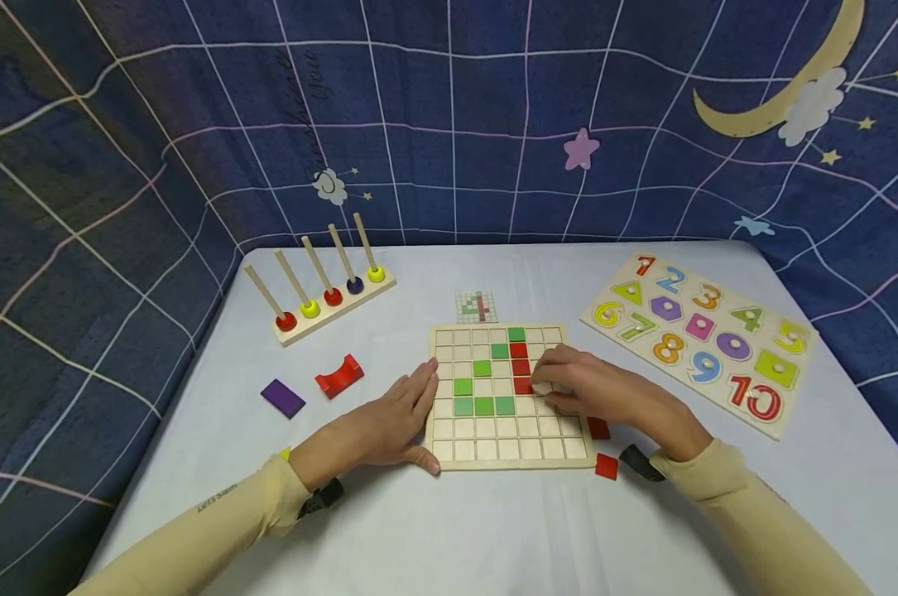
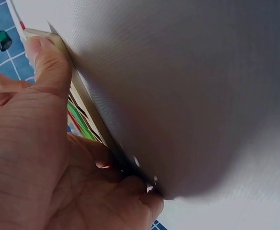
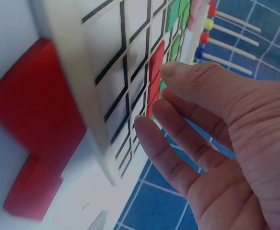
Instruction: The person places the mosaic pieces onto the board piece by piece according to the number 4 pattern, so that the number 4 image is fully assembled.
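Note:
A wooden grid board (image 1: pixel 508 462) lies in the middle of the table. Several green tiles (image 1: pixel 482 368) and a column of red tiles (image 1: pixel 521 367) fill some of its squares. My left hand (image 1: pixel 396 418) rests along the board's left edge, fingers straight and thumb at the near corner. Over the board's right part, my right hand (image 1: pixel 593 385) has its fingers bent near the lowest red tile. In the right wrist view the thumb (image 3: pixel 171 70) and fingertips stand apart, with no tile visible between them. Two loose red pieces (image 3: pixel 39 105) lie beside the board's right edge.
Behind the board is a small pattern card (image 1: pixel 476 307). At the back left stands a peg stand (image 1: pixel 337 308) with coloured beads. A purple block (image 1: pixel 282 398) and a red arch block (image 1: pixel 340 377) lie left. A number puzzle (image 1: pixel 702 331) lies at right.

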A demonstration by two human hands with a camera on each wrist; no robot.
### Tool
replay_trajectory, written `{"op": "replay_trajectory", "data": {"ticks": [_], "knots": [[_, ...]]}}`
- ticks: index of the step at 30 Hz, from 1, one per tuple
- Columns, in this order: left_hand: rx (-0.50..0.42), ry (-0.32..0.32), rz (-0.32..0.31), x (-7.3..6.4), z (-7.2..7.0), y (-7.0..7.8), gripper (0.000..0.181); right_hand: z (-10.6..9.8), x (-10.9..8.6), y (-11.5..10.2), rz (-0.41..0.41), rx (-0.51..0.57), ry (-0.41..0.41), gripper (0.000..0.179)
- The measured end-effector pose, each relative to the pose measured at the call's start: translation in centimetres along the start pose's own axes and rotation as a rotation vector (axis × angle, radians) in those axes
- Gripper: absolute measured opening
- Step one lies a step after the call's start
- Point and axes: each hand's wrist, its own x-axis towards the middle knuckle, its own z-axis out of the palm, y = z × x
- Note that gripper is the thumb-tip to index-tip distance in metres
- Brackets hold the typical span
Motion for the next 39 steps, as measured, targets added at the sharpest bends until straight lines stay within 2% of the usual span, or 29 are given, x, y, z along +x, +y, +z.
{"op": "replay_trajectory", "data": {"ticks": [14, 22, 32, 39], "knots": [[-0.004, -0.008, -0.003, 0.0, 0.0, 0.0, 0.133, -1.5, -3.4, 1.3, 0.109, -0.019, -0.002, 0.016], [0.000, -0.009, -0.006, 0.0, -0.1, 0.1, 0.132, -0.6, -4.8, 2.0, 0.128, 0.104, -0.040, 0.014], [0.005, 0.000, -0.010, -0.2, -0.3, 0.0, 0.132, 0.0, -5.6, 1.8, 0.103, 0.006, -0.004, 0.017], [-0.003, -0.006, 0.001, 0.0, -0.2, 0.0, 0.133, -0.5, -5.8, 1.7, 0.103, -0.034, -0.007, 0.017]]}}
